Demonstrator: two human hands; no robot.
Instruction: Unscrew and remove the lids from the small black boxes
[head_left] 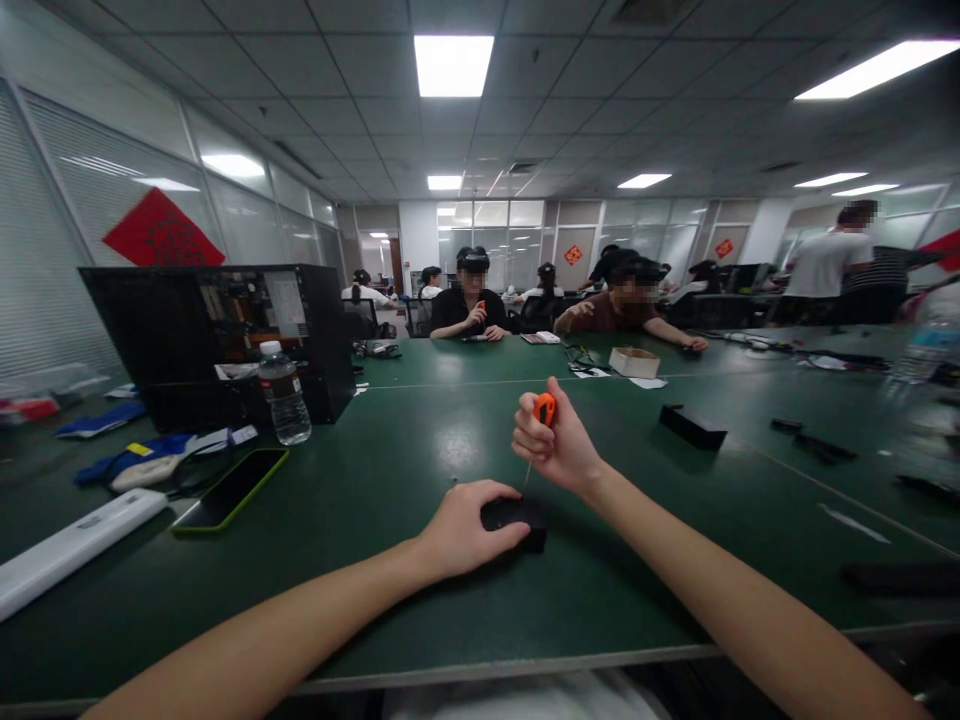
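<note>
A small black box-like part [534,538] rests on the green table in front of me. My left hand [472,525] is closed around its left side, thumb on the near edge and fingers on the far edge. My right hand [559,440] grips a screwdriver [545,408] by its orange and black handle. The thin shaft slants down, and its tip meets the top of the black part near my left fingertips. What exactly the tip touches is too small to make out.
At left stand an opened computer case [330,345] and a water bottle [285,395], with a phone [232,490] and a white power strip [79,545] nearer. Rightward lie a black open casing [691,427] and a small carton [634,362]. Two people sit across the table [420,630].
</note>
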